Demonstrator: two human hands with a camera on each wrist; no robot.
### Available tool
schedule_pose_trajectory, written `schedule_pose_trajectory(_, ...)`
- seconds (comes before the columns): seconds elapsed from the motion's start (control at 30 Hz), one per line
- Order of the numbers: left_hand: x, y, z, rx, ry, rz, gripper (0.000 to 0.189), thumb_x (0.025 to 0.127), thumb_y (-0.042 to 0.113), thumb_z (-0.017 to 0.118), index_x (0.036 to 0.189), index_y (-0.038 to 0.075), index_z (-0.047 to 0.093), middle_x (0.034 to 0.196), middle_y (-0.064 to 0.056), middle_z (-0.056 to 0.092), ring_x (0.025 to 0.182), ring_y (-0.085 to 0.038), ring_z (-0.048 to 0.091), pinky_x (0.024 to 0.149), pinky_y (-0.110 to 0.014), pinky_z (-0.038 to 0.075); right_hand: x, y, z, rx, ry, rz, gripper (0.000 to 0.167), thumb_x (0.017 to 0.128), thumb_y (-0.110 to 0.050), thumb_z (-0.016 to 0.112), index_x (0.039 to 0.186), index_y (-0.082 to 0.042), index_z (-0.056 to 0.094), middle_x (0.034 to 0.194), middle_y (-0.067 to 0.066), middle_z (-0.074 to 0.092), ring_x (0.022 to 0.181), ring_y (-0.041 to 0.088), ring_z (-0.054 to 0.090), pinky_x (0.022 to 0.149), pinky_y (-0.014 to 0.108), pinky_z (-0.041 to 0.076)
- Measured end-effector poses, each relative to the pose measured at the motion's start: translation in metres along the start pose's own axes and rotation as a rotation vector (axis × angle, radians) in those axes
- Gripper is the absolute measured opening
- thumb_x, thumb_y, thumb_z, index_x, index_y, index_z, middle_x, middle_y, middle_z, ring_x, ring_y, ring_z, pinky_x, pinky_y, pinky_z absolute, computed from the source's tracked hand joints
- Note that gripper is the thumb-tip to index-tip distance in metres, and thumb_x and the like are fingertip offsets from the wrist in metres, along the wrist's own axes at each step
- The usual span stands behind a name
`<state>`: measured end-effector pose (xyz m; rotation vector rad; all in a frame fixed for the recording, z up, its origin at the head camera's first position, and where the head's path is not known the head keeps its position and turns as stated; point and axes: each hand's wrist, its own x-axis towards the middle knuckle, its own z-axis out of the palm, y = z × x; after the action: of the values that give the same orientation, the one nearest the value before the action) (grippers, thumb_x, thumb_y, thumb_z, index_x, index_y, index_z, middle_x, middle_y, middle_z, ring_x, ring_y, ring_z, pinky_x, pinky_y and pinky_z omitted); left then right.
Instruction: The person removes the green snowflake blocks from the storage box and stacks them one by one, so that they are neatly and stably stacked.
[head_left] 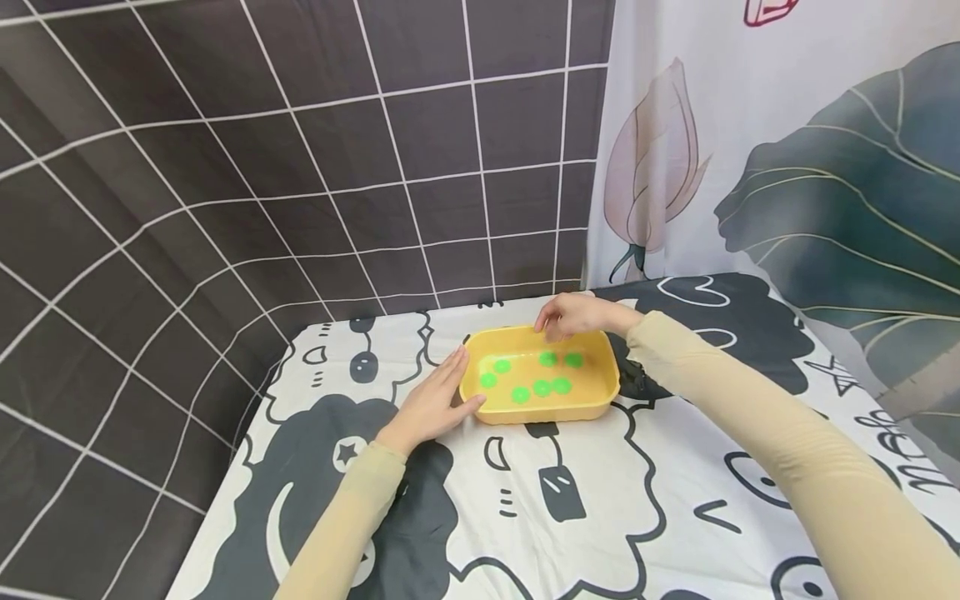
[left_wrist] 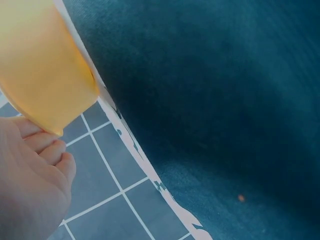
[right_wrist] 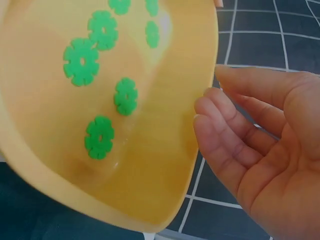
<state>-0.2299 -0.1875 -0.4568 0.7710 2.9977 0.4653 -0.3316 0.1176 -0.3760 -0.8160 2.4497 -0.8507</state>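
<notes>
A yellow plastic basin (head_left: pixel 551 414) sits on the patterned bedsheet, with several green flower-shaped plastic pieces (head_left: pixel 521 394) lying flat on its bottom. My left hand (head_left: pixel 431 406) rests against the basin's left side, fingers nearly straight along the wall and thumb at the front-left corner. In the left wrist view, fingertips (left_wrist: pixel 55 150) touch the basin's outer side. Over the far rim, right of centre, is my right hand (head_left: pixel 573 317). The right wrist view shows its fingers (right_wrist: pixel 215 135) loosely bent beside the rim, a gap between thumb and fingers, and nothing held.
The sheet (head_left: pixel 555 533), printed with cartoon figures, spreads around the basin. Behind and to the left hangs a dark cloth (head_left: pixel 420 142) with a white grid. A white curtain (head_left: pixel 720 108) with flower and leaf prints hangs at the right.
</notes>
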Motion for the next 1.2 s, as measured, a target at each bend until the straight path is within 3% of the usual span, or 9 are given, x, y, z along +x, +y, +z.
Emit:
schedule_pose_trajectory(0.17,0.0,0.001,0.0,-0.005,0.013,0.006,0.088,0.099,0.063,0.046,0.16,0.004,0.021,0.167,-0.007,0.016,0.153,-0.023,0.017,0.122,-0.041,0.022,0.004,0.001,0.006,-0.008,-0.06,-0.042,0.023,0.089,0.006,0.061,0.111,0.007,0.068,0.093,0.007,0.067,0.08,0.016,0.057,0.071,0.026,0.052)
schedule_pose_trajectory(0.33,-0.001,0.002,0.001,-0.003,0.011,0.011,0.088,0.099,0.063,0.046,0.16,0.005,0.021,0.167,-0.006,0.016,0.154,-0.021,0.016,0.122,-0.038,0.02,0.006,0.002,0.015,0.048,-0.169,-0.032,0.024,0.089,0.008,0.063,0.112,0.01,0.066,0.09,0.01,0.067,0.077,0.021,0.063,0.076,0.039,0.058)
schedule_pose_trajectory(0.43,-0.001,0.002,0.001,-0.002,0.023,0.017,0.087,0.099,0.062,0.046,0.16,0.004,0.022,0.167,-0.007,0.017,0.153,-0.022,0.017,0.122,-0.038,0.021,0.007,0.005,0.021,0.027,-0.215,-0.025,0.027,0.086,0.007,0.065,0.113,0.007,0.066,0.091,0.007,0.066,0.076,0.022,0.065,0.076,0.042,0.059)
schedule_pose_trajectory(0.67,-0.001,0.002,0.0,0.005,0.018,0.005,0.087,0.1,0.063,0.045,0.16,0.004,0.021,0.167,-0.007,0.016,0.153,-0.021,0.016,0.122,-0.039,0.021,0.013,0.004,0.03,-0.037,-0.286,-0.031,0.03,0.08,0.006,0.071,0.109,0.002,0.068,0.085,0.002,0.063,0.065,0.013,0.055,0.067,0.03,0.052)
schedule_pose_trajectory(0.97,-0.001,0.002,0.001,-0.003,0.024,0.009,0.087,0.1,0.062,0.047,0.16,0.004,0.021,0.167,-0.007,0.017,0.153,-0.021,0.016,0.122,-0.041,0.023,0.019,0.002,0.034,-0.158,-0.369,-0.075,0.03,0.076,0.006,0.075,0.105,0.002,0.07,0.086,0.001,0.064,0.076,0.008,0.054,0.071,0.02,0.047)
schedule_pose_trajectory(1.2,-0.002,0.003,0.0,-0.006,0.012,0.0,0.087,0.099,0.062,0.046,0.16,0.005,0.021,0.167,-0.006,0.016,0.153,-0.022,0.017,0.122,-0.039,0.021,0.023,-0.002,0.04,-0.252,-0.432,0.012,0.046,0.074,-0.015,0.089,0.11,-0.006,0.063,0.087,0.0,0.058,0.073,0.01,0.051,0.065,0.02,0.042)
